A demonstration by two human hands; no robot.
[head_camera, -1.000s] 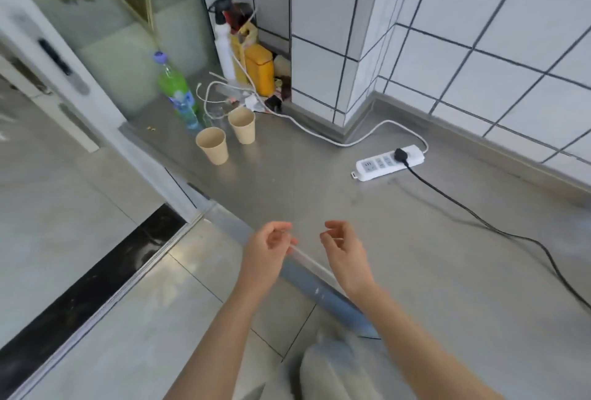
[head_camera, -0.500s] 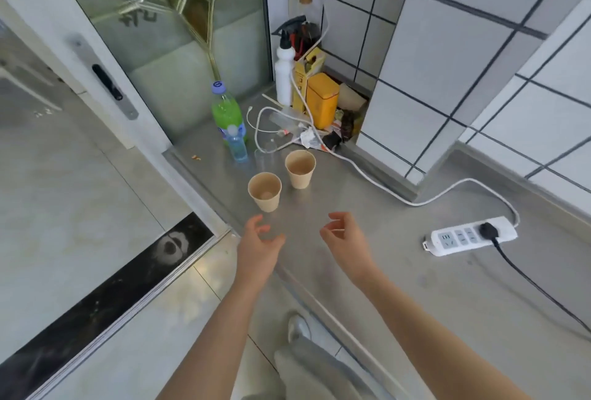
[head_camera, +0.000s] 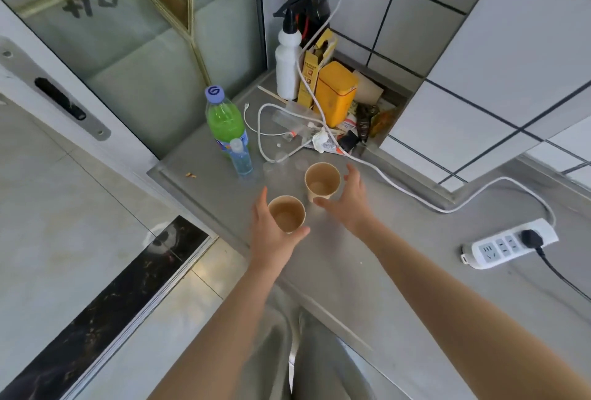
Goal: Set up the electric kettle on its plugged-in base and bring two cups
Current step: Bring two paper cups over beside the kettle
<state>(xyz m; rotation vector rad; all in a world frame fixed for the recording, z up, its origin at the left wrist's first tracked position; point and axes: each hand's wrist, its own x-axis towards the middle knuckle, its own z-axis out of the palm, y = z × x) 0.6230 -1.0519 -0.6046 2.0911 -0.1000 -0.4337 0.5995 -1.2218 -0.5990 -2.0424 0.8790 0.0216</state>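
Between the fingers (head_camera: 263,204) of each hand stands a plain tan paper cup: the near cup (head_camera: 287,213) and the far cup (head_camera: 321,181). Past the fingertips stand a green bottle (head_camera: 225,121) with a lilac cap, a white spray bottle (head_camera: 287,64) with a black nozzle and a yellow tin (head_camera: 335,92). The wall (head_camera: 518,48) is white tile with dark lines.

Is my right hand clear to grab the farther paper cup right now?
Probably yes. The right hand already brackets the farther paper cup, fingers spread on either side, and nothing lies between them. The white cable runs just behind it.
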